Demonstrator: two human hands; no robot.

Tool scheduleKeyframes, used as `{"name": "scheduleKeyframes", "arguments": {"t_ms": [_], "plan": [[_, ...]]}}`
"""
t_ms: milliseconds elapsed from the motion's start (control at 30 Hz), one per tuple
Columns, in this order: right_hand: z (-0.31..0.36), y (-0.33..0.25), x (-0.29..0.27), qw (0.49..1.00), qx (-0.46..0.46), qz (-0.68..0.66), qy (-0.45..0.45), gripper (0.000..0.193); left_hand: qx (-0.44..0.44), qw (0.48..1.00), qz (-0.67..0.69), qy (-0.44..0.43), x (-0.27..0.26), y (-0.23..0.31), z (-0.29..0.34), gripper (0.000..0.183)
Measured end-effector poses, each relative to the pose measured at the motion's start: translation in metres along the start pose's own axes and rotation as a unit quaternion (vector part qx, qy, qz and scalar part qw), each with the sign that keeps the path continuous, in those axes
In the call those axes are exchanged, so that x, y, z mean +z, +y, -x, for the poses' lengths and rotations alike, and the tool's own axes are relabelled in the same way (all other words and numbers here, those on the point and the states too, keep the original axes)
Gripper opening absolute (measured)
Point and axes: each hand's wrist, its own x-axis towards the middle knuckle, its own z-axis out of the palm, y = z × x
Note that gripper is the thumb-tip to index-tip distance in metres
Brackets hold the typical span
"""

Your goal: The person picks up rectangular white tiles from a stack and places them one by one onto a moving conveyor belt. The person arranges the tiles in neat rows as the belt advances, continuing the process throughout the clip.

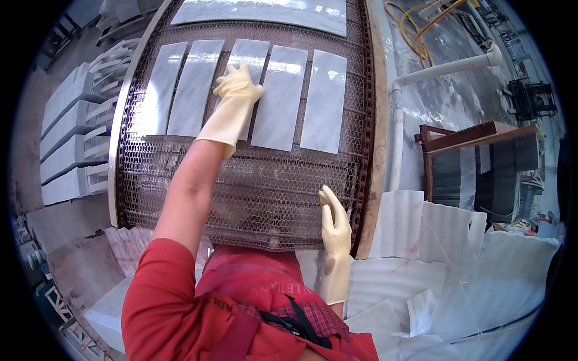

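My left hand (239, 86), in a cream rubber glove, reaches over the middle pale grey marble tile (248, 52). Its fingers are spread on or just above the wet, shiny face; touching or apart I cannot tell. Several like tiles lie side by side, among them one just right of that hand (280, 99) and a far-right one (325, 102). They rest on a wire mesh conveyor belt (259, 180). My right hand (336, 222), gloved alike, is at the near right part of the belt with its fingers stretched out and nothing visible in it.
A larger marble slab (265, 13) lies farther up the belt. Wooden and metal rails edge the belt. Stacked pale slabs (66, 144) stand left. On the right are a white pipe (445, 71), a yellow hose (415, 36), a rack of dark slabs (475, 162) and corrugated sheets (397, 277).
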Motion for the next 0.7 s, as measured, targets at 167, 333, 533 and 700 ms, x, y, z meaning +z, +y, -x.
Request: {"name": "scheduleKeyframes", "arguments": {"t_ms": [167, 333, 533, 700], "plan": [[0.010, 0.013, -0.010, 1.000, -0.007, -0.027, 0.009, 0.043, 0.030, 0.999, -0.023, 0.025, 0.013, -0.016, 0.000, 0.095], [0.006, 0.009, -0.009, 1.000, -0.007, 0.001, -0.011, 0.043, 0.036, 0.999, -0.029, 0.024, 0.014, -0.012, 0.002, 0.094], [0.006, -0.008, -0.006, 0.999, -0.037, 0.010, -0.014, 0.043, 0.023, 0.999, -0.046, 0.011, 0.006, -0.013, 0.009, 0.091], [0.008, 0.014, -0.003, 0.999, -0.033, -0.005, -0.021, 0.043, 0.038, 0.996, -0.064, 0.039, 0.010, -0.021, 0.010, 0.089]]}}
